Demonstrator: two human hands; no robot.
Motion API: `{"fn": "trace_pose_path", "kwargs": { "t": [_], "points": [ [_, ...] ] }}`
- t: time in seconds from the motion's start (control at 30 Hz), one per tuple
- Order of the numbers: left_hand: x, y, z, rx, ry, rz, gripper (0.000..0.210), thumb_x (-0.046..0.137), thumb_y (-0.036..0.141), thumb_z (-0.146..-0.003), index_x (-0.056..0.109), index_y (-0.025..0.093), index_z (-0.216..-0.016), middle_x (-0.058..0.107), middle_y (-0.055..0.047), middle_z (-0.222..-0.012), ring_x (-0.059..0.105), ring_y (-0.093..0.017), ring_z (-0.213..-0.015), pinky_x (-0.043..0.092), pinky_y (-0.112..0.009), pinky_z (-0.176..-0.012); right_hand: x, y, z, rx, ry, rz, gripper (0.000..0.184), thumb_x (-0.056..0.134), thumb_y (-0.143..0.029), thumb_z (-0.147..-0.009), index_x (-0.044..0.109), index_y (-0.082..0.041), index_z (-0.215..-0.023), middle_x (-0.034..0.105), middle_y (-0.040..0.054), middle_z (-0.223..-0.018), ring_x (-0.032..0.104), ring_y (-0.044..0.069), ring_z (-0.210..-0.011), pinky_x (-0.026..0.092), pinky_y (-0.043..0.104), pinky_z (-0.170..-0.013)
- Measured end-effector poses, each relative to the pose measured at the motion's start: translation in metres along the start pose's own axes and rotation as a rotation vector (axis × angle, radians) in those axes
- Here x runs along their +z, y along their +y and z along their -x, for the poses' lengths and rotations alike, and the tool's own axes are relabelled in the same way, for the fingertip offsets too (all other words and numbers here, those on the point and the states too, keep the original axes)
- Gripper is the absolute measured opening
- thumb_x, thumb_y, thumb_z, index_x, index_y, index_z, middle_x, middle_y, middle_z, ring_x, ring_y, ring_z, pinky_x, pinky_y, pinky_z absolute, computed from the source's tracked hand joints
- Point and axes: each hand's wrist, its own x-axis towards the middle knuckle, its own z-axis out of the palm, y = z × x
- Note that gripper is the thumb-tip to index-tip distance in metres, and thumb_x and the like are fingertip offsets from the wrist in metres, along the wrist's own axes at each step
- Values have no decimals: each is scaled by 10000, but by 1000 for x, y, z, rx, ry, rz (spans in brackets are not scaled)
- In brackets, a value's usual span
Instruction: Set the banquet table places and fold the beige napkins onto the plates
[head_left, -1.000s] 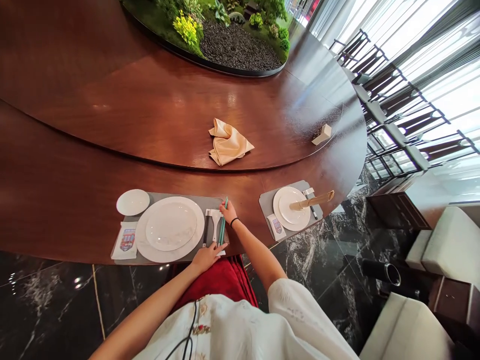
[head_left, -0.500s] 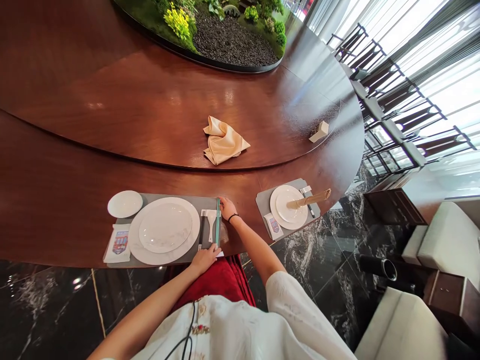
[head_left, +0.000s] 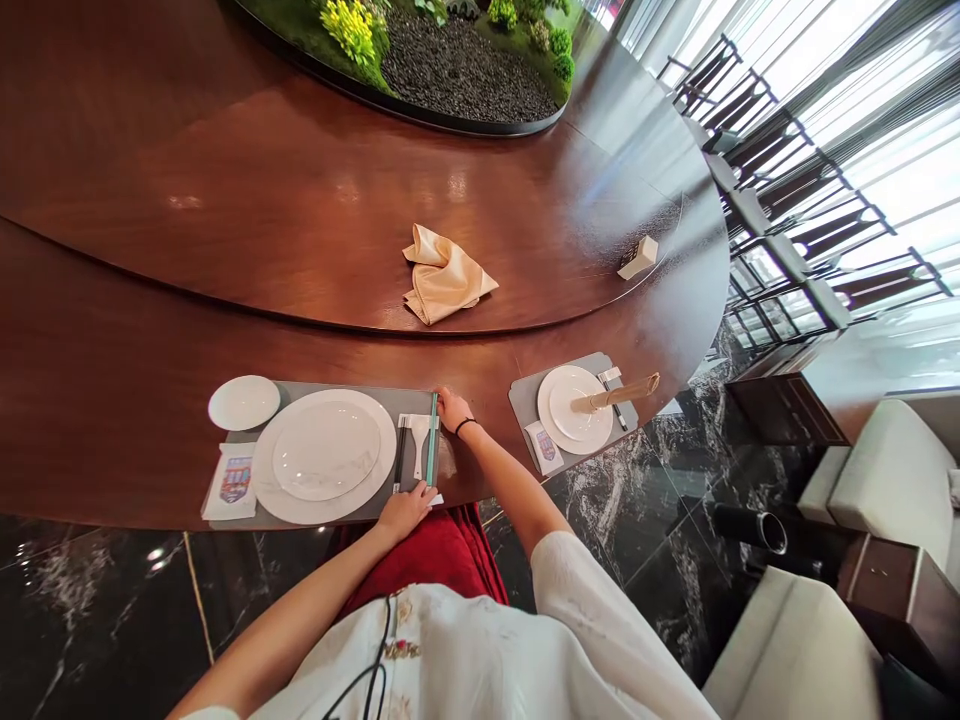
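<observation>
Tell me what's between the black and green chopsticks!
In the head view, a white spoon lies between the black chopsticks and the green chopsticks.

Left hand hides part of the mat. Left packet: print too small to read. Far garden: cut off by the top edge.

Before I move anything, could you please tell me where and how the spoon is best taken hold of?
I'd pinch the spoon by its slim handle, coming from above: its wide end points away, its handle toward the near edge of the table. Black chopsticks on one side and green chopsticks on the other probably leave little room sideways.
</observation>
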Motion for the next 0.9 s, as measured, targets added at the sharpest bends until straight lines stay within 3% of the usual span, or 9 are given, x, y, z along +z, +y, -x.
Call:
{"fn": "trace_pose_path", "kwargs": {
  "t": [0.17, 0.27, 0.33, 0.43, 0.53, 0.6, 0.7, 0.8, 0.9],
  "points": [
    [0, -2, 0, -18, -6, 64, 363, 446, 280, -892, 485, 272, -1253, 571, -113, -1166, 668, -280, -826, 504, -416, -688, -1, -2, 0, -1, -17, 23, 438, 433, -175, -897, 470, -218, -1332, 680, 66, -1116, 622, 189, -1011, 445, 280, -895],
    [-4, -3, 2, -53, 21, 252, 418, 514, 317, -862, 467, 287, -1276, 595, -97, -1176, 657, -265, -873, 484, -389, -731, -6, -5, 2, 19, 13, -31, 558, 481, -173, -872, 362, -208, -1416, 655, 86, -1163, 619, 195, -1009, 455, 307, -910],
    [-10, -4, 5, -135, 140, 529, 411, 547, 417, -842, 482, 264, -1218, 644, -63, -1026, 643, -226, -842, 467, -341, -726, -10, -10, 7, 57, 93, -115, 637, 520, -177, -853, 292, -200, -1447, 612, 105, -1229, 623, 179, -974, 464, 315, -913],
    [-26, -10, 13, -302, 300, 1190, 476, 373, 639, -851, 500, 207, -1005, 583, 8, -688, 497, -121, -504, 374, -249, -512, -10, -24, 22, 155, 124, -333, 492, 516, -228, -876, 415, -191, -1355, 638, 82, -1141, 634, 134, -826, 507, 279, -809],
    [-46, -19, 23, -284, 177, 1868, 661, 141, 736, -830, 493, 186, -933, 506, 44, -571, 203, -49, -336, 169, -208, -384, 1, -45, 47, 132, -94, -543, 325, 548, -331, -876, 569, -195, -1170, 668, 28, -936, 617, 107, -670, 494, 219, -605],
    [-60, -25, 30, -199, 59, 2118, 665, 170, 739, -830, 509, 176, -933, 498, 43, -550, 186, -36, -334, 153, -196, -380, 11, -60, 64, 39, -260, -594, 313, 625, -382, -827, 620, -205, -1084, 662, -4, -823, 589, 91, -591, 455, 196, -542],
    [-72, -29, 36, -134, -20, 2241, 604, 242, 693, -858, 528, 162, -858, 509, 19, -555, 255, -37, -354, 202, -187, -389, 20, -76, 82, -53, -362, -554, 268, 695, -405, -771, 677, -192, -933, 599, -45, -604, 534, 74, -514, 409, 180, -526],
    [-73, -32, 41, -177, -31, 2249, 502, 354, 610, -883, 550, 149, -860, 506, 12, -576, 351, -50, -412, 276, -179, -427, 20, -81, 90, -40, -302, -556, 214, 687, -382, -778, 688, -170, -808, 543, -51, -515, 513, 73, -499, 383, 176, -515],
    [-65, -37, 45, -229, -23, 2201, 315, 572, 450, -843, 562, 140, -900, 467, 37, -600, 407, -45, -491, 303, -157, -475, 23, -76, 91, 34, -210, -724, 200, 686, -341, -764, 692, -170, -866, 575, -44, -581, 532, 75, -523, 406, 181, -527]
  ]
}}
